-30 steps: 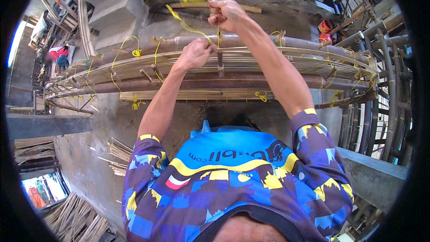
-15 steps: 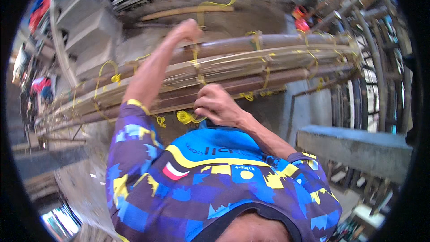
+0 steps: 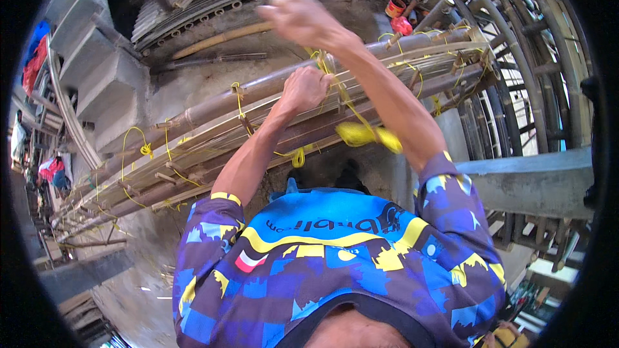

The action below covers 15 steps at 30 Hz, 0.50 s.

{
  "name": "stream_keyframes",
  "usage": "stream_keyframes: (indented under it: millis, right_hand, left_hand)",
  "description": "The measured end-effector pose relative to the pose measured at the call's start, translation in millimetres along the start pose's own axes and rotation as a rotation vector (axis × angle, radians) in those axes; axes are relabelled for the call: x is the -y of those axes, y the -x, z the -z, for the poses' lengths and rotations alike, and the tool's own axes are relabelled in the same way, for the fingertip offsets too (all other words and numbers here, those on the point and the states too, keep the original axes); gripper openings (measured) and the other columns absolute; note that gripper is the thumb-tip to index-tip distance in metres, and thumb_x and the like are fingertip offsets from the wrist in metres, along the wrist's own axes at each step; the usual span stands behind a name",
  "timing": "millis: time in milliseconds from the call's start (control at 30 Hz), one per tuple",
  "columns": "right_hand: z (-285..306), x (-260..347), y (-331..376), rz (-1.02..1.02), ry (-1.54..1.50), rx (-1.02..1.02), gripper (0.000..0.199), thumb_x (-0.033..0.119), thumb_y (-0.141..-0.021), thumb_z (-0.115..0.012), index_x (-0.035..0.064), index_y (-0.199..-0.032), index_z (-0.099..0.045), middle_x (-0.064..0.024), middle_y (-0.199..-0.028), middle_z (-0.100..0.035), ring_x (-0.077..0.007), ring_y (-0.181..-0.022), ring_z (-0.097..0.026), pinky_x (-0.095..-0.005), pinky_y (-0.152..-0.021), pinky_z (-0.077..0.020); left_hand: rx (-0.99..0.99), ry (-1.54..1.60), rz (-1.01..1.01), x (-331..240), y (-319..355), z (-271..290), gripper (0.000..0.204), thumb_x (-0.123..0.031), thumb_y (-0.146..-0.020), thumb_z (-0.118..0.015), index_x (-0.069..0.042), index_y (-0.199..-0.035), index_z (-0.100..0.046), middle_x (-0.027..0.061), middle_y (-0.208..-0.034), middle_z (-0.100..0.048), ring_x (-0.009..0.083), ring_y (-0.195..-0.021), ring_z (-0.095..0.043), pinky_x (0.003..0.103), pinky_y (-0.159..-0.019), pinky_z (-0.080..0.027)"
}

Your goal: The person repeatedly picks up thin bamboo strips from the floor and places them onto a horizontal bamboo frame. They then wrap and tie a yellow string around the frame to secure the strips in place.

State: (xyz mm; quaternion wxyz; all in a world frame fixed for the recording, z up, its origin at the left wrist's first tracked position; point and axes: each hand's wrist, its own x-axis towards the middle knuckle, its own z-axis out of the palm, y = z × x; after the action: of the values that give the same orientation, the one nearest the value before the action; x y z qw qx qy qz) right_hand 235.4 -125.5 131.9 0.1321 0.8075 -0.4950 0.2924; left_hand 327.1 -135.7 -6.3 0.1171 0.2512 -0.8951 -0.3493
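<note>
A long bundle of bamboo poles and thin strips (image 3: 213, 125) runs across in front of me, bound at several spots with yellow cord. My left hand (image 3: 303, 88) is clenched on the bundle where a yellow cord (image 3: 342, 100) wraps it. My right hand (image 3: 303, 20) is raised above the bundle, blurred, pulling the same yellow cord upward. A loose yellow knot of cord (image 3: 367, 135) hangs below my right forearm.
Concrete steps (image 3: 97, 58) rise at the left. A grey concrete beam (image 3: 529, 180) juts in at the right, with curved bamboo frames (image 3: 516, 58) behind it. More poles lie on the ground beyond the bundle. A person in red (image 3: 48, 171) stands far left.
My right hand has gone from low, near my chest, to high above the bundle, drawing the yellow cord up. My left hand has stayed on the bundle. The camera has tilted.
</note>
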Motion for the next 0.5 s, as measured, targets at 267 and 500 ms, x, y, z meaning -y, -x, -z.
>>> stream_keyframes:
  millis: [267, 500]
  right_hand:
    - [-92, -104, 45, -0.476, -0.282, 1.160, 0.035, 0.037, -0.082, -0.050, 0.0042, -0.074, -0.060, -0.0033, -0.067, -0.056, -0.0142, -0.060, -0.052, -0.0337, -0.057, -0.0443]
    - [-8, 10, 118, 0.252, -1.045, 0.231, 0.014, 0.017, -0.079, -0.053, 0.0044, -0.075, -0.052, -0.0114, -0.057, -0.052, -0.0277, -0.051, -0.052, -0.0386, -0.054, -0.0429]
  left_hand:
    - [0.064, 0.007, 0.396, -14, 4, 11, 0.033, -0.029, -0.084, -0.047, 0.002, -0.079, -0.060, 0.0223, -0.079, -0.059, 0.0373, -0.079, -0.056, 0.044, -0.071, -0.043]
    - [-0.035, -0.134, 0.288, -40, 17, 10, 0.028, -0.023, -0.085, -0.045, 0.001, -0.079, -0.060, 0.0147, -0.069, -0.059, 0.0235, -0.070, -0.057, 0.036, -0.068, -0.044]
